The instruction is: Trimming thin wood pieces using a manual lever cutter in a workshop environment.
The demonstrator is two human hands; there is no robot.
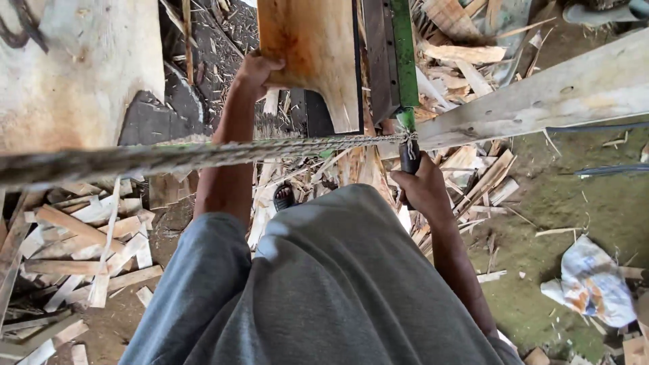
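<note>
My left hand (255,72) grips the lower left edge of a flat wooden board (312,51) held upright at the top middle. My right hand (422,186) is closed around a dark handle (409,157) that hangs from a green metal bar (404,51) beside the board. A twisted rope (169,157) runs from the left edge across to the handle, where it is tied. My grey shirt fills the lower middle of the view.
A long pale wooden beam (541,101) slants across the upper right. Wood offcuts and chips (81,250) cover the ground at left and centre. A crumpled white sack (595,280) lies on the dirt at the lower right. One sandalled foot (284,196) shows below the rope.
</note>
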